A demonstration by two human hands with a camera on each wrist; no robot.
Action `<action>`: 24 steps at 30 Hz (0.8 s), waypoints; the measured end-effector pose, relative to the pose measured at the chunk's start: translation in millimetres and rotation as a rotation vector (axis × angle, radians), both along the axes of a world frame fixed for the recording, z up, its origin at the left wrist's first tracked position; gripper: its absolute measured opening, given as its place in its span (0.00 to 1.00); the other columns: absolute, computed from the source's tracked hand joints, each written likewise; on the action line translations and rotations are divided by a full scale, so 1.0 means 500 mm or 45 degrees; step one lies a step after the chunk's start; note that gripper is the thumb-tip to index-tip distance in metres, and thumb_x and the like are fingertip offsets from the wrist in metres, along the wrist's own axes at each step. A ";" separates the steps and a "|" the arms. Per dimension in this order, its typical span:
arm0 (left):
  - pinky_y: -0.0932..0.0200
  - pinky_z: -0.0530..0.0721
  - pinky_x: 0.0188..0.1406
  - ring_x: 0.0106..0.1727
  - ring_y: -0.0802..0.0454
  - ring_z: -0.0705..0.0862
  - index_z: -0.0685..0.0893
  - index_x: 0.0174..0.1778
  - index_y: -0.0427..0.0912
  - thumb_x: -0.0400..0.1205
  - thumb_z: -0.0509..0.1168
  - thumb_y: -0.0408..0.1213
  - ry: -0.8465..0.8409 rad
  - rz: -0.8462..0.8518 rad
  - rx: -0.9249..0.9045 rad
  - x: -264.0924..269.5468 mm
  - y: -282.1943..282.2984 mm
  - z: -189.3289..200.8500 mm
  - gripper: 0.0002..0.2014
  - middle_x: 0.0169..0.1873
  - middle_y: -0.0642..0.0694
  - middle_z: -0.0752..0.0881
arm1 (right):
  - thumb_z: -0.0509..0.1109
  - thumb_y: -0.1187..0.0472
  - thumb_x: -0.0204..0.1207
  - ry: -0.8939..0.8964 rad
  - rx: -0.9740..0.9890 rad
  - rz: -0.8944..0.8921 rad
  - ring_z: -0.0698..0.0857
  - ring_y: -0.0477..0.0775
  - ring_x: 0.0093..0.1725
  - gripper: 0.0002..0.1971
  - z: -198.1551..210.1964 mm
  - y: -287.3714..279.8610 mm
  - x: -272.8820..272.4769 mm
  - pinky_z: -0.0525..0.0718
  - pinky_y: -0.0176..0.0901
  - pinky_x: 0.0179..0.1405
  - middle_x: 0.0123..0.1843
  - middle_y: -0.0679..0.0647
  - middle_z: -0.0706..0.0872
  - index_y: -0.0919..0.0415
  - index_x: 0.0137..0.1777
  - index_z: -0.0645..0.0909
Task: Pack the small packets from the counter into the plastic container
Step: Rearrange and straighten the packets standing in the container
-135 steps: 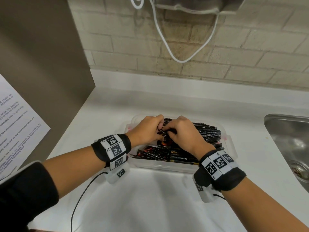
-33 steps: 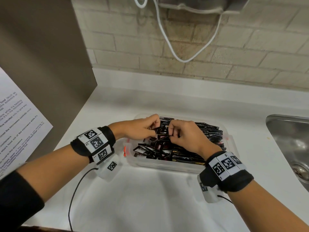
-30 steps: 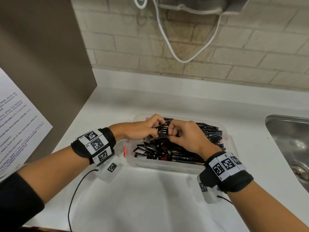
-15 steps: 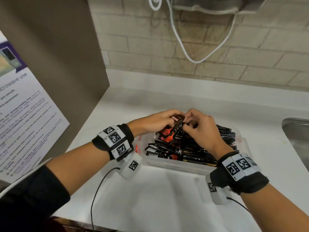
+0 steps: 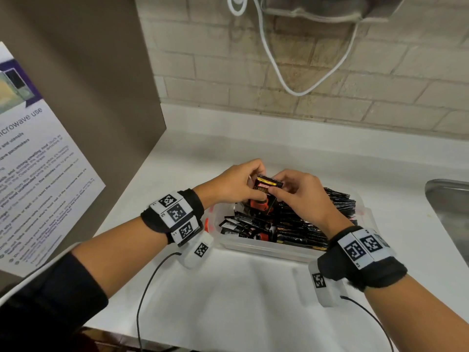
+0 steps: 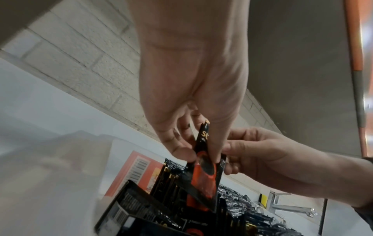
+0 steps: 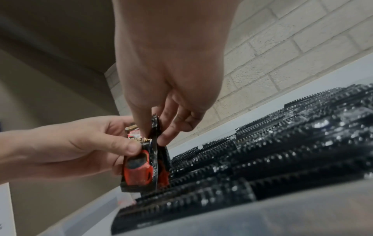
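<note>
A clear plastic container point(image 5: 258, 250) sits on the white counter, packed with several black packets point(image 5: 304, 229). Both hands hold a small upright bundle of black-and-red packets point(image 5: 265, 193) over the container's left end. My left hand point(image 5: 236, 181) pinches the bundle from the left, thumb on its front. My right hand point(image 5: 297, 191) pinches it from the right. In the left wrist view the bundle point(image 6: 203, 174) stands between the thumb and fingers of the left hand point(image 6: 193, 146). In the right wrist view the bundle point(image 7: 141, 167) is pinched by the right hand point(image 7: 157, 127), beside rows of black packets point(image 7: 262, 159).
A steel sink point(image 5: 454, 214) lies at the right edge. A brown cabinet side point(image 5: 88, 97) with a printed notice point(image 5: 33, 174) stands on the left. A white cable point(image 5: 291, 72) hangs on the brick wall behind. An orange box point(image 6: 133, 169) shows beyond the container.
Both hands have lifted the bundle of packets from lying among the others to upright above the container's left end. The head camera has shifted left.
</note>
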State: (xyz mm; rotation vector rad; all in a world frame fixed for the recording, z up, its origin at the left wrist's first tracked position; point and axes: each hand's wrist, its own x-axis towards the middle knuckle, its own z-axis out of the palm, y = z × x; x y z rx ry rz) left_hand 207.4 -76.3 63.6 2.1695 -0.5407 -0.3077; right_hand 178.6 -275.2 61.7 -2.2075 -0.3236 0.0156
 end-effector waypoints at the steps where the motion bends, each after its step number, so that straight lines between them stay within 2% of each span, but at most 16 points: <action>1: 0.58 0.80 0.35 0.31 0.61 0.79 0.72 0.44 0.56 0.72 0.81 0.38 0.014 0.001 0.006 -0.001 0.001 0.001 0.22 0.37 0.50 0.85 | 0.77 0.58 0.77 0.002 -0.015 -0.009 0.86 0.53 0.37 0.06 -0.003 -0.002 0.001 0.82 0.40 0.38 0.39 0.56 0.89 0.54 0.52 0.87; 2: 0.62 0.79 0.34 0.31 0.63 0.80 0.72 0.45 0.55 0.70 0.82 0.38 0.046 -0.016 0.037 -0.001 0.004 0.002 0.23 0.37 0.52 0.85 | 0.77 0.59 0.76 0.006 -0.022 -0.017 0.84 0.48 0.35 0.06 -0.005 -0.004 0.001 0.80 0.33 0.35 0.38 0.55 0.89 0.54 0.52 0.87; 3: 0.61 0.81 0.36 0.33 0.63 0.81 0.73 0.47 0.53 0.70 0.83 0.38 0.086 -0.048 0.107 0.001 0.007 0.004 0.23 0.38 0.52 0.85 | 0.78 0.60 0.76 0.008 -0.026 -0.023 0.82 0.43 0.32 0.06 -0.007 -0.006 0.001 0.77 0.27 0.32 0.36 0.52 0.88 0.55 0.50 0.86; 5: 0.56 0.83 0.43 0.40 0.55 0.85 0.77 0.47 0.51 0.72 0.80 0.34 0.115 -0.133 0.352 0.008 0.015 0.005 0.18 0.39 0.52 0.86 | 0.79 0.62 0.74 0.016 -0.032 -0.029 0.78 0.40 0.29 0.06 -0.010 -0.008 -0.001 0.75 0.25 0.30 0.33 0.50 0.85 0.54 0.47 0.84; 7: 0.64 0.81 0.40 0.44 0.53 0.85 0.84 0.45 0.48 0.75 0.76 0.31 0.059 -0.201 0.584 0.012 0.020 0.000 0.10 0.38 0.55 0.85 | 0.79 0.64 0.74 0.019 -0.046 -0.024 0.78 0.46 0.31 0.07 -0.010 -0.009 -0.003 0.76 0.27 0.31 0.36 0.53 0.85 0.55 0.47 0.83; 9: 0.69 0.76 0.39 0.49 0.53 0.85 0.89 0.50 0.45 0.78 0.73 0.31 0.031 -0.262 0.720 0.011 0.020 -0.010 0.07 0.42 0.55 0.86 | 0.79 0.65 0.73 0.003 -0.067 -0.029 0.80 0.49 0.33 0.08 -0.008 -0.007 -0.005 0.79 0.33 0.35 0.38 0.55 0.86 0.57 0.47 0.83; 11: 0.67 0.76 0.45 0.54 0.52 0.84 0.89 0.59 0.43 0.79 0.72 0.33 0.041 -0.334 0.793 0.009 0.018 -0.024 0.12 0.51 0.51 0.87 | 0.78 0.66 0.72 -0.018 -0.091 -0.033 0.80 0.49 0.33 0.08 -0.008 -0.005 -0.006 0.80 0.37 0.35 0.36 0.52 0.84 0.59 0.47 0.82; 13: 0.62 0.77 0.48 0.55 0.52 0.84 0.88 0.63 0.43 0.80 0.72 0.36 0.024 -0.400 0.854 0.006 0.014 -0.036 0.15 0.55 0.49 0.88 | 0.78 0.67 0.71 -0.040 -0.155 -0.005 0.79 0.50 0.33 0.09 -0.008 -0.003 -0.007 0.80 0.40 0.36 0.37 0.50 0.82 0.60 0.46 0.82; 17: 0.59 0.81 0.49 0.49 0.54 0.84 0.89 0.60 0.44 0.81 0.73 0.39 -0.022 -0.440 0.874 0.003 0.010 -0.058 0.13 0.51 0.52 0.89 | 0.78 0.68 0.69 0.004 -0.378 0.127 0.76 0.46 0.37 0.14 -0.015 -0.005 -0.005 0.77 0.41 0.38 0.44 0.53 0.82 0.58 0.51 0.80; 20: 0.71 0.78 0.42 0.41 0.64 0.84 0.91 0.51 0.45 0.79 0.73 0.36 0.052 -0.438 0.695 0.008 0.018 -0.050 0.06 0.38 0.63 0.86 | 0.78 0.68 0.68 0.015 -0.478 0.170 0.77 0.51 0.42 0.17 -0.020 -0.006 -0.004 0.78 0.45 0.43 0.44 0.52 0.82 0.54 0.54 0.79; 21: 0.72 0.77 0.40 0.39 0.66 0.84 0.90 0.47 0.46 0.79 0.73 0.35 0.029 -0.419 0.642 0.011 0.021 -0.043 0.04 0.36 0.63 0.86 | 0.79 0.67 0.68 0.010 -0.498 0.180 0.77 0.52 0.44 0.17 -0.020 -0.006 -0.004 0.79 0.47 0.45 0.45 0.52 0.81 0.53 0.54 0.79; 22: 0.72 0.77 0.39 0.39 0.65 0.83 0.89 0.45 0.46 0.78 0.71 0.34 -0.039 -0.382 0.617 0.016 0.023 -0.036 0.03 0.36 0.61 0.85 | 0.79 0.66 0.68 0.004 -0.520 0.190 0.77 0.53 0.46 0.17 -0.020 -0.006 -0.004 0.79 0.48 0.46 0.45 0.52 0.81 0.53 0.54 0.80; 24: 0.62 0.77 0.42 0.45 0.56 0.81 0.86 0.48 0.45 0.78 0.68 0.32 -0.234 -0.292 0.663 0.027 0.022 -0.030 0.06 0.41 0.55 0.82 | 0.80 0.62 0.67 0.003 -0.565 0.207 0.76 0.54 0.49 0.18 -0.017 -0.005 -0.002 0.78 0.49 0.50 0.47 0.51 0.80 0.52 0.55 0.80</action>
